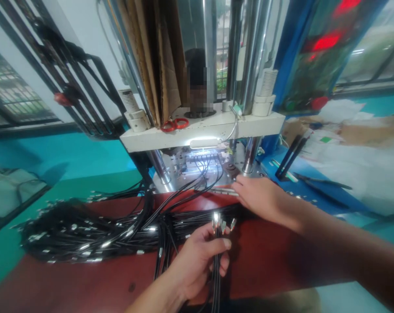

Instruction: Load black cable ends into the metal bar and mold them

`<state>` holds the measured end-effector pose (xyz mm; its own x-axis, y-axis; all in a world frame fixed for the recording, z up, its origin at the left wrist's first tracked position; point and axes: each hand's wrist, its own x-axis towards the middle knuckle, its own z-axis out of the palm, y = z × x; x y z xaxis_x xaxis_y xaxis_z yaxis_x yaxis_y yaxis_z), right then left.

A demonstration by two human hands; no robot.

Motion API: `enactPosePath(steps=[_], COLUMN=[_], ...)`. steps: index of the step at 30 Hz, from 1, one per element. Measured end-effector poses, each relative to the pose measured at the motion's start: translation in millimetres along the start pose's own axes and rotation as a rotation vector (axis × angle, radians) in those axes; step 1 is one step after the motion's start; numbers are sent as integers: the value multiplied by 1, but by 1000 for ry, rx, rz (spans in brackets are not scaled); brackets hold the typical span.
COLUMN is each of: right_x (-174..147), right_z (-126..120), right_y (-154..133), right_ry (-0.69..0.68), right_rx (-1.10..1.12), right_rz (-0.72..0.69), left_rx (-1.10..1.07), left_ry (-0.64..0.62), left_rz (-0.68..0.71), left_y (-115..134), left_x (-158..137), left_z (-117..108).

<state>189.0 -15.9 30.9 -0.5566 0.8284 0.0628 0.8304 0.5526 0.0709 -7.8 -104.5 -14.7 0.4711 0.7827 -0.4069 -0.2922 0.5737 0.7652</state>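
Cables (pixel 216 276): one bunch, clasped in left hand (pixel 202 256) over red table (pixel 268 256); lower ends cut off, strands uncountable.
Right hand (pixel 257 195): by press (pixel 164 140); fingertips partly hidden, cannot tell if gripping.
Pile (pixel 86 237): one, too tangled to count.
Scissors (pixel 175 124): one pair, blades indistinct.

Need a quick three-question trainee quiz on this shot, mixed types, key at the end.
1. Which hand grips the cable bundle with connectors pointing up?
2. True or false: most of the cable pile lies to the left of both hands.
3. Fill in: the red-handled scissors lie on the ____ plate.

Key:
1. The left hand.
2. True.
3. White.
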Motion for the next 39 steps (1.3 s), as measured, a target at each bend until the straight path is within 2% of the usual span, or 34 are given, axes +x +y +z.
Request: enactPosePath(steps=[3, 5, 7, 11, 14, 20, 26, 33, 39], right_x=[-33, -54, -74, -97, -97, -84, -84, -84, -83], right_z=[-7, -3, 6, 30, 42, 43, 41, 41, 38], right_y=[-1, -5, -13, -45, -67, -79, -86, -86, -91], right_ry=[-9, 75, 141, 134, 247, 351, 390, 351, 368], right_rx=[219, 473, 794, 1480, 1706, 1725, 1667, 1627, 1563], right_rz=[47, 112, 236, 578, 684, 666, 775, 759, 807], left_rx=[25, 34, 48, 117, 176, 270, 297, 375, 366], left_ry=[-15, -23, -19, 10, 37, 62, 85, 36, 30], left_rz=[-4, 7, 6, -41, -87, -104, -76, -65, -35], left_y=[-2, -4, -6, -7, -6, -3, -6, -7, -9], left_x=[1, 1, 0, 2, 4, 6, 6, 8, 7], left_z=[1, 3, 6, 12, 17, 22, 22, 24, 25])
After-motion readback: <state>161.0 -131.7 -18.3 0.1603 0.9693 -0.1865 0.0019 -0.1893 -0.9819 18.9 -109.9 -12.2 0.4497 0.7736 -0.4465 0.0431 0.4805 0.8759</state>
